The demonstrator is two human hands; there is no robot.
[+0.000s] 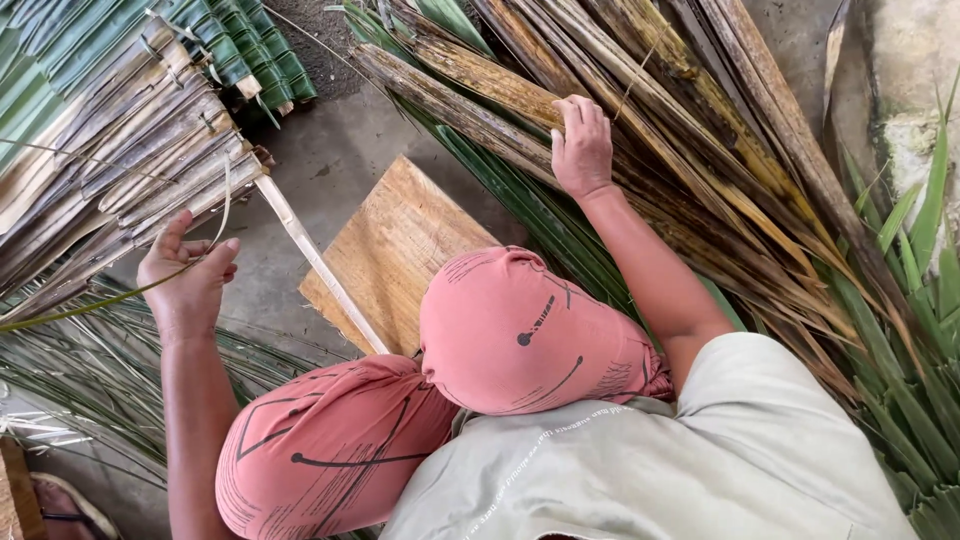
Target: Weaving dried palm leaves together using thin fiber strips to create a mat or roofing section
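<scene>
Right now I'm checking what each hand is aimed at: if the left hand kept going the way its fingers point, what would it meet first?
Most likely the stitched panel of dried leaves: the left hand points up-right toward its lower edge, a thin leaf rib between its fingers. Depth is unclear.

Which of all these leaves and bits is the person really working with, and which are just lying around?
In hand:
- right hand on the pile of dry brown leaves
- left hand pinching a thin green strip

Lying about:
- wooden board
- pale stick leaning across it
- folded leaf panel
- loose green fronds
</scene>
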